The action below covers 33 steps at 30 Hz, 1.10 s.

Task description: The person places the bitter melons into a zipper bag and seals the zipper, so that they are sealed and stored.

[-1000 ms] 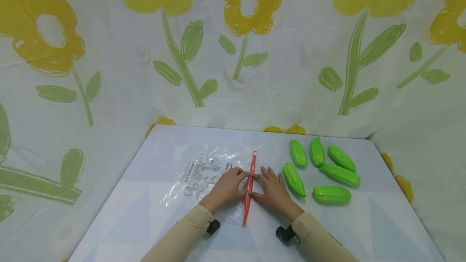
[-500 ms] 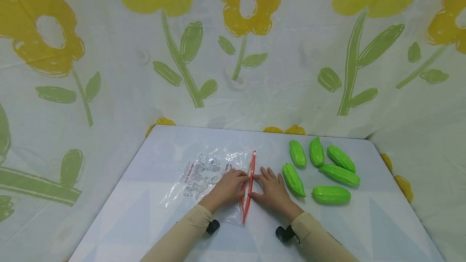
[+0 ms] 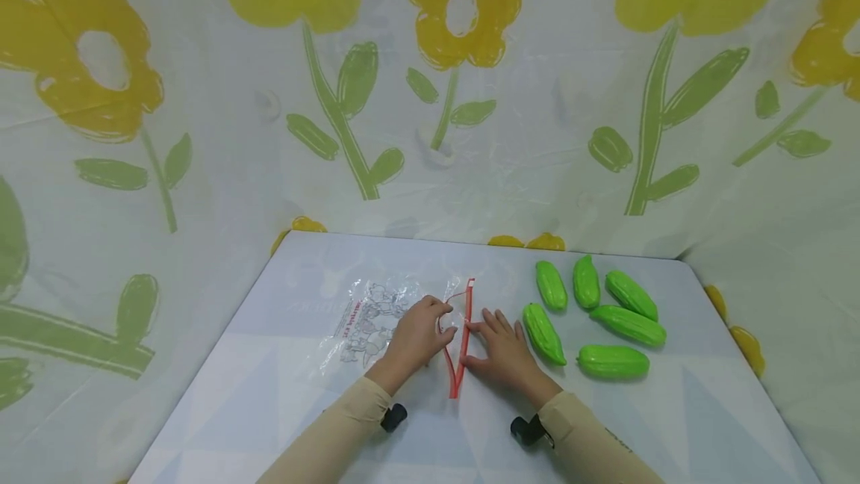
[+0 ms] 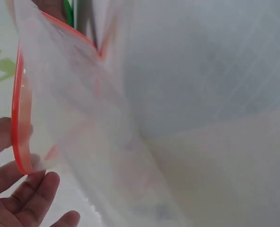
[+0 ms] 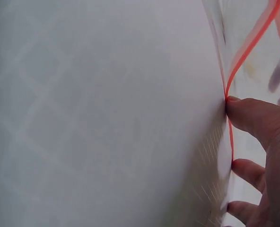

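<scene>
A clear zip bag (image 3: 359,342) with printed drawings and a red zip edge lies on the table, its mouth spread apart. My left hand (image 3: 415,334) pinches one red-edged lip between thumb and fingers and lifts it, as the left wrist view shows with the zip bag's edge (image 4: 20,118). Opposite, my right hand (image 3: 504,349) presses the other lip with its thumb and straight fingertips, which sit apart along the red strip (image 5: 231,137). Right of that hand lie several bright green ridged vegetable-like pieces, the nearest green piece (image 3: 544,333) close to its fingers.
The pale table (image 3: 269,394) has a triangle pattern. A flower-printed cloth (image 3: 537,155) hangs behind it and at both sides. More green pieces, such as the lowest one (image 3: 613,361), rest at the table's right.
The left hand has drawn its lip of the bag leftward and up, so the gap between the red edges has widened. The right hand has stayed almost still.
</scene>
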Tool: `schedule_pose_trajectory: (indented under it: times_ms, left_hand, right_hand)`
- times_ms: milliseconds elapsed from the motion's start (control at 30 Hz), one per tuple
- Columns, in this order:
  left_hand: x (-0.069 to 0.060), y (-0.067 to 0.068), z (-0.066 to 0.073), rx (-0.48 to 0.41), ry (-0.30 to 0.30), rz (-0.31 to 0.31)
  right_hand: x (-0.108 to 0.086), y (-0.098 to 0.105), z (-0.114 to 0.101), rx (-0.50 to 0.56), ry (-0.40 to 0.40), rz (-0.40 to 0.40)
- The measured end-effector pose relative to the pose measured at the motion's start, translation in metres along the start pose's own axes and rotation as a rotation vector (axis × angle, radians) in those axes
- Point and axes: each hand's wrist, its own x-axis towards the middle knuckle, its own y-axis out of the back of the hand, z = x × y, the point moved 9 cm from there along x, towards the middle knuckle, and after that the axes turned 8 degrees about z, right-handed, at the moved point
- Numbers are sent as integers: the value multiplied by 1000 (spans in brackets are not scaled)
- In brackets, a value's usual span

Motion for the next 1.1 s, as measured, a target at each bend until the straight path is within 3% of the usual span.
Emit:
schedule_pose_trajectory:
  times_ms: [100,200,433,633,833,933,1100]
  left_hand:
    - [3,11,2,6,-12,44]
    - [5,18,3,-7,-40,37]
    - [2,7,-1,17,-96,-165]
    - [-2,-1,-7,59,-80,-217]
    - [-9,-12,-14,75,-34,-338]
    - [-10,-13,-16,45,-28,-353]
    - [-8,-9,-15,14,-48,-311]
  right_hand:
    - [1,0,0,-1,-9,-11]
    - [2,0,1,-4,-13,-17]
    - [4,-2,3,-12,-30,-31]
    - [6,-2,3,-19,-37,-47]
    - [7,-1,1,-24,-40,-55]
    - [8,1,-1,-35,-26,-59]
    - [8,3,-4,-46,-5,-72]
